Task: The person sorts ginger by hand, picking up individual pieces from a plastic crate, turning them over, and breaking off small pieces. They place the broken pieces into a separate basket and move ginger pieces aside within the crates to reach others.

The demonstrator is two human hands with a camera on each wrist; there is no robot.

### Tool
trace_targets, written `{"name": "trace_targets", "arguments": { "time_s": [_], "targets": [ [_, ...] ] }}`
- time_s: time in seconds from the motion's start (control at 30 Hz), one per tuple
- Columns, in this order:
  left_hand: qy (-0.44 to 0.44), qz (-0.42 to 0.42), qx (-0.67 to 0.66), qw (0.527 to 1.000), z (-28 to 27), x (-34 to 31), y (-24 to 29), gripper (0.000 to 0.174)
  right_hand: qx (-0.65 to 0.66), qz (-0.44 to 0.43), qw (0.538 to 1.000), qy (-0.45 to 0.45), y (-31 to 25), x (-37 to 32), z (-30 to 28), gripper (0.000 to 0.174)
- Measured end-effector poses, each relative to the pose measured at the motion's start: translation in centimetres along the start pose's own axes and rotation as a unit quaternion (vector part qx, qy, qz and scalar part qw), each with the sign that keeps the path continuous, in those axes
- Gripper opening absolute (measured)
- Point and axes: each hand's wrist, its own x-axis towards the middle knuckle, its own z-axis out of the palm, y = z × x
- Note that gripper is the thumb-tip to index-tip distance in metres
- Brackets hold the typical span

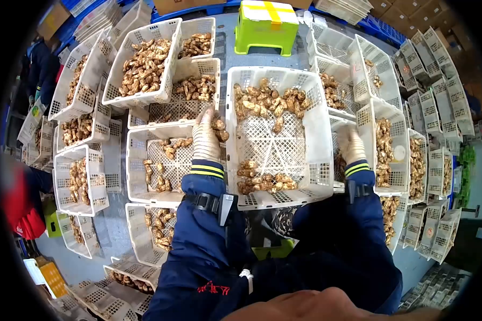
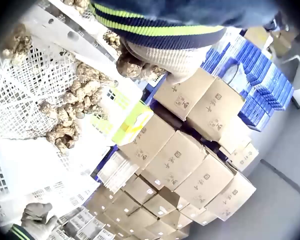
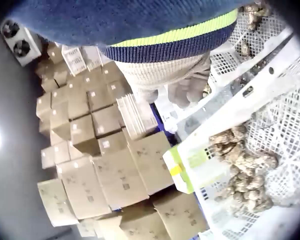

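My left hand point(image 1: 205, 140), in a pale knit glove, grips a few brown, knobbly mushrooms point(image 1: 219, 127) just left of the central white crate point(image 1: 231, 155). Those mushrooms point(image 2: 130, 66) also show beside the glove in the left wrist view. Inside the central crate, one cluster of mushrooms point(image 1: 273, 101) lies along the far side and another cluster point(image 1: 265, 181) along the near side. My right hand point(image 1: 351, 145), gloved too, hovers past the crate's right wall with fingers loosely bent. Nothing shows in it; its fingers point(image 3: 187, 92) are partly shadowed in the right wrist view.
White crates with mushrooms flank both sides, including a heaped one point(image 1: 144, 67) at upper left and a long one point(image 1: 383, 150) at right. A green stool point(image 1: 265, 29) stands beyond the central crate. Cardboard boxes point(image 2: 190, 155) are stacked farther off. Another person point(image 1: 43, 67) is at far left.
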Motion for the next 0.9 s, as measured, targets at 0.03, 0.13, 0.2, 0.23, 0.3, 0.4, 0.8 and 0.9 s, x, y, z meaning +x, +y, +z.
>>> {"name": "trace_targets", "arguments": {
  "time_s": [0.03,0.13,0.2,0.23,0.3,0.4,0.8,0.9],
  "targets": [
    [-0.013,0.005,0.006,1.000,0.0,-0.2,0.0,0.029,-0.053,0.016,0.998,-0.030,0.9,0.2,1.5,0.053],
    [-0.036,0.014,0.019,0.999,0.1,-0.7,0.2,0.025,-0.276,-0.058,0.957,-0.063,1.3,-2.8,6.5,0.043],
    [-0.030,0.010,0.020,0.999,0.2,-0.6,0.2,0.025,-0.305,-0.066,0.948,-0.061,1.1,-3.6,7.4,0.043],
    [-0.025,0.021,0.013,0.999,0.4,-0.8,0.2,0.024,-0.305,-0.070,0.948,-0.062,1.2,-3.4,7.3,0.042],
    [-0.024,0.018,-0.003,1.000,0.6,-1.1,0.3,0.029,-0.319,-0.080,0.943,-0.051,1.4,-3.3,7.3,0.040],
    [-0.046,-0.003,-0.013,0.999,0.1,-1.2,0.6,0.044,-0.330,-0.096,0.938,-0.044,1.8,-3.0,8.7,0.041],
    [-0.020,0.024,-0.026,0.999,-0.1,-0.4,0.0,0.040,-0.726,-0.084,0.679,-0.062,10.3,5.8,17.9,0.051],
    [-0.026,0.020,-0.016,0.999,0.0,-0.6,0.0,0.034,-0.745,-0.054,0.665,-0.005,12.0,6.8,19.4,0.060]
  ]
}}
